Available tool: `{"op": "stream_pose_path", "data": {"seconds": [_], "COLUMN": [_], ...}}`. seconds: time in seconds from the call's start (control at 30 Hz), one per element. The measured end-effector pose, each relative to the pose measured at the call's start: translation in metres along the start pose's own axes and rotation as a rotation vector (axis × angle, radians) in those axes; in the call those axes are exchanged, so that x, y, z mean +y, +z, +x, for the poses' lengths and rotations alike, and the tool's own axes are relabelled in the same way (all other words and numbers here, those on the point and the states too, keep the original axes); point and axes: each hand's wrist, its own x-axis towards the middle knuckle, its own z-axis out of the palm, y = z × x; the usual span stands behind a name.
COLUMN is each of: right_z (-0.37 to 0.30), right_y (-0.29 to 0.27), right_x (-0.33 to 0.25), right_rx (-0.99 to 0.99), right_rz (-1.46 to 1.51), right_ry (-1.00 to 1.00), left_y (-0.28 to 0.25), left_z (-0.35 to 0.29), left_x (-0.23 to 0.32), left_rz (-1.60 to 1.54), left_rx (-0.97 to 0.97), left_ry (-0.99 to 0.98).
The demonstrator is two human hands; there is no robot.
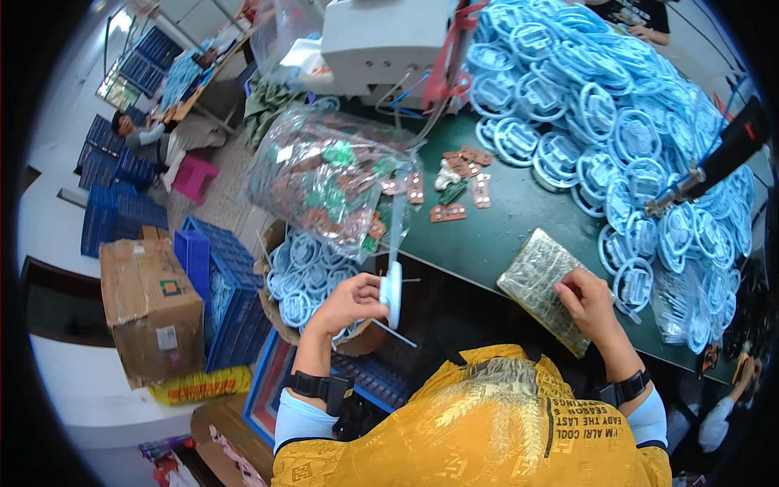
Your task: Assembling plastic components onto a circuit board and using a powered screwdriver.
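Note:
My left hand [349, 304] pinches a light blue round plastic case [391, 294] by its side, holding it edge-on over the gap in front of the table. A pale strip rises from the case. Over the near table edge, my right hand [591, 303] sits on a flat block wrapped in clear tape [542, 280]. Its fingers are curled in, and whatever they might hold is hidden. Below and beside my left hand, a carton holds several more light blue round cases [304, 272].
A large heap of light blue cases [560, 101] covers the table's right side. Small brown boards [449, 213] lie mid-table beside a clear bag of boards [312, 174]. Behind stands a grey machine [385, 40]. A black-handled tool [718, 154] juts in at right. Cartons [150, 312] and blue crates [231, 292] stand left.

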Motion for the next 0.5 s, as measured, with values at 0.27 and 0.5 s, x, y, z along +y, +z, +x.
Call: {"op": "stream_pose_path", "data": {"seconds": [0.27, 0.5], "right_z": [0.007, 0.001], "right_y": [0.009, 0.010], "right_x": [-0.003, -0.005], "right_rx": [-0.026, -0.016], "right_rz": [0.010, 0.027], "right_ry": [0.002, -0.002], "left_y": [0.010, 0.041], "left_z": [-0.025, -0.024], "left_x": [-0.002, 0.031], "left_rz": [-0.375, -0.058], "left_rx": [0.245, 0.436], "left_ry": [0.110, 0.128]}}
